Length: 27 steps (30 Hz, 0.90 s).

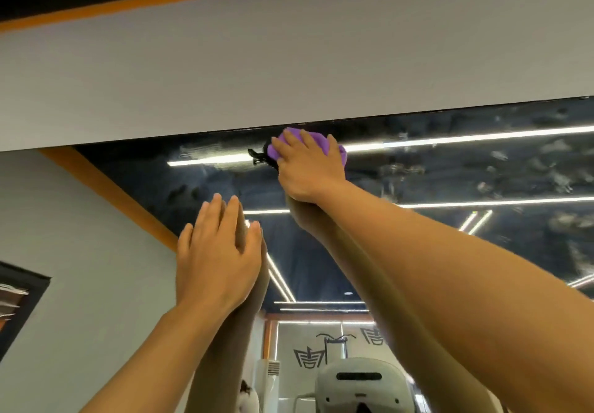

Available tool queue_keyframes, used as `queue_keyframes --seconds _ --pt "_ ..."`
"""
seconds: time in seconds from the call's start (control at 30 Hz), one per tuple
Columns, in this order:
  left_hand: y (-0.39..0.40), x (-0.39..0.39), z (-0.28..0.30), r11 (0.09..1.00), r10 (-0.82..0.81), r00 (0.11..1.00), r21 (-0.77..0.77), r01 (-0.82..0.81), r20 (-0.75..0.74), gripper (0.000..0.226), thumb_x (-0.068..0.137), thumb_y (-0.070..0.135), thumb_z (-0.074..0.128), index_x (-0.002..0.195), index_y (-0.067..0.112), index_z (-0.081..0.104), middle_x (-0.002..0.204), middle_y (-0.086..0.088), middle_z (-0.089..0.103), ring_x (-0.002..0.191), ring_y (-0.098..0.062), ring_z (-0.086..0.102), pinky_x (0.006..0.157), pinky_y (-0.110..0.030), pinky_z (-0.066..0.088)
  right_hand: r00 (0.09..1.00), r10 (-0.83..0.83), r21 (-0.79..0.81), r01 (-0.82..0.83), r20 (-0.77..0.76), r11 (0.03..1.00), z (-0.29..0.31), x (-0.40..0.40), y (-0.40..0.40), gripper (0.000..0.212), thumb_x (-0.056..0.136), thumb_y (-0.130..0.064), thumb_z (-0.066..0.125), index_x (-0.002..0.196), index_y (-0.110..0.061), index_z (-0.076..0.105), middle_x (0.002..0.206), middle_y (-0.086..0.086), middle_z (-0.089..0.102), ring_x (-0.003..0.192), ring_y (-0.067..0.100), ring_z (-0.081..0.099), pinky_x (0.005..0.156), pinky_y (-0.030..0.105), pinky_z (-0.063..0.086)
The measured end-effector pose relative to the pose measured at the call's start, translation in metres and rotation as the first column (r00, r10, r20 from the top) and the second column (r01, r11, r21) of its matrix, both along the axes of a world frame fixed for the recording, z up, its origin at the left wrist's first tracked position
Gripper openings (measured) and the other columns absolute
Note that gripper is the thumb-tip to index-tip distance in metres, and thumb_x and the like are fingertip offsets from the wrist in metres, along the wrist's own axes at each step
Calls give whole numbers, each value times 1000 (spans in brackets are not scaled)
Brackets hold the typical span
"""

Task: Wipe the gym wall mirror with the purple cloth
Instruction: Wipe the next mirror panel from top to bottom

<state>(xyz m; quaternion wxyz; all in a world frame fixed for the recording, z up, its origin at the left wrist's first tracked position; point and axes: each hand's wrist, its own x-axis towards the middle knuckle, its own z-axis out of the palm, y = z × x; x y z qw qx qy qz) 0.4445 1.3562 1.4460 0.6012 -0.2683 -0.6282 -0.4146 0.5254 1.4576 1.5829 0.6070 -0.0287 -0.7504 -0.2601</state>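
Wall mirror (pixel 450 175) carries the work, smeared w/ streaks at right. Purple cloth (pixel 316 142) pressed flat near its top edge.

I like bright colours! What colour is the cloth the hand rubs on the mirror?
Purple. The cloth shows under the right hand in the head view.
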Motion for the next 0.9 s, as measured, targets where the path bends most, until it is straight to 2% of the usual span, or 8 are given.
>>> queue_keyframes --seconds 0.1,0.27,0.37,0.47,0.57,0.63,0.77,0.9 --pt "10 9 1 999 -15 1000 32 14 17 58 103 42 31 157 23 18 165 2 11 152 -16 3 122 -42 5 1000 21 19 -21 1 1000 9 26 34 53 108 -29 29 159 -28 18 168 -3 8 154 18 5 122 55 0" --pt "34 29 -1 999 -50 998 -15 49 -26 60 102 45 33 157 27 16 165 6 8 152 -13 0 121 -36 1 953 -13 -161 -38 -304 986 25 119 147 37 100 -19 38 136 -21 49 146 5 44 137 26 38 110 52 29" --pt "45 37 -3 997 -51 998 -58 49 -37 61 102 51 31 156 28 16 165 6 7 152 -12 0 120 -34 -1 939 -71 -299 -35 -336 954 18 167 202 34 99 -18 36 128 -17 53 139 8 49 132 29 42 110 52 29" --pt "60 46 -6 999 -51 998 -6 50 -35 74 90 58 17 156 25 19 165 4 8 152 -14 0 120 -35 -4 932 -49 -320 -74 -360 945 15 170 210 38 92 -28 33 121 -14 53 128 11 51 126 34 44 111 55 28" --pt "77 57 -6 998 -64 996 -6 64 -55 76 86 57 15 156 27 18 165 5 8 152 -13 0 119 -34 -6 934 -87 -400 -64 -346 914 23 156 193 49 97 -37 35 139 -15 45 150 14 37 142 34 29 117 61 19" --pt "87 64 -3 998 -65 997 -18 64 -48 76 87 59 14 156 28 15 165 7 5 152 -11 -3 119 -35 -7 954 -63 -347 -45 -293 937 26 137 166 52 103 -30 37 153 -22 34 163 5 21 152 28 13 118 62 10" --pt "98 76 0 999 -46 999 19 46 -2 62 102 50 27 157 24 14 166 4 5 152 -12 -5 122 -39 -4 992 51 -77 -61 -117 995 -1 81 92 48 102 -28 40 150 -27 37 160 3 26 150 26 17 118 54 11" --pt "103 85 1 999 -34 999 15 34 14 58 103 41 32 157 24 16 166 2 7 152 -15 -2 121 -40 -1 999 31 51 -32 28 998 -7 75 92 54 108 -29 29 160 -27 14 169 -1 4 155 21 1 121 53 -5"
